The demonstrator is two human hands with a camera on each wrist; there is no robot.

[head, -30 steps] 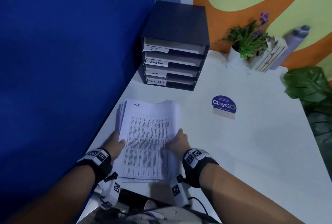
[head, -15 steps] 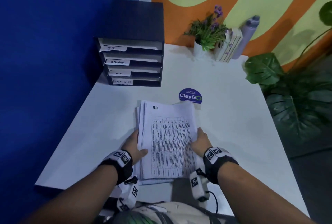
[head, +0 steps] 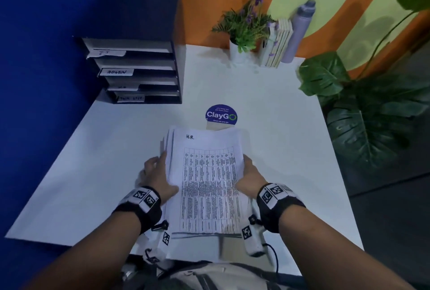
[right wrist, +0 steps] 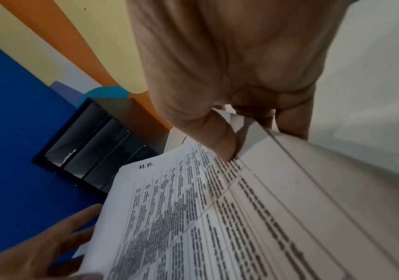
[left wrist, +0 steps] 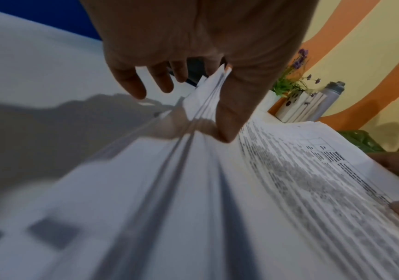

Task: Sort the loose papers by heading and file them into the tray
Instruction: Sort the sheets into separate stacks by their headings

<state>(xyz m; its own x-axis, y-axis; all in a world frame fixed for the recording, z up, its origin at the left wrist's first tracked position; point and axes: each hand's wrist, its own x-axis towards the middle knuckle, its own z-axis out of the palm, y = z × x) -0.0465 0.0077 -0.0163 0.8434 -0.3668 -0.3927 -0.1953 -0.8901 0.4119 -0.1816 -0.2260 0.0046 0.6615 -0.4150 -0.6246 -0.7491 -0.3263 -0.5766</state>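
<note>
A thick stack of papers point(head: 206, 180) lies between my hands near the table's front edge; its top sheet is headed "H.R." above a printed table. My left hand point(head: 158, 175) holds the stack's left edge, thumb point(left wrist: 231, 117) on top and the other fingers beside and under it. My right hand point(head: 250, 177) grips the right edge, thumb point(right wrist: 220, 136) pressed on the top sheet point(right wrist: 193, 217). The dark file tray point(head: 139, 68) stands at the back left with slots labelled IT, ADMIN, a blurred label and TASK LIST.
A round "ClayGo" sticker point(head: 221, 115) lies just beyond the stack. At the back stand a potted plant point(head: 244, 27), some books point(head: 278, 43) and a purple bottle point(head: 300, 29). A large leafy plant point(head: 363, 113) borders the table's right side. A blue wall is on the left.
The stack and both hands have shifted from the table's left side toward its middle, near the sticker. The grip on both edges is the same.
</note>
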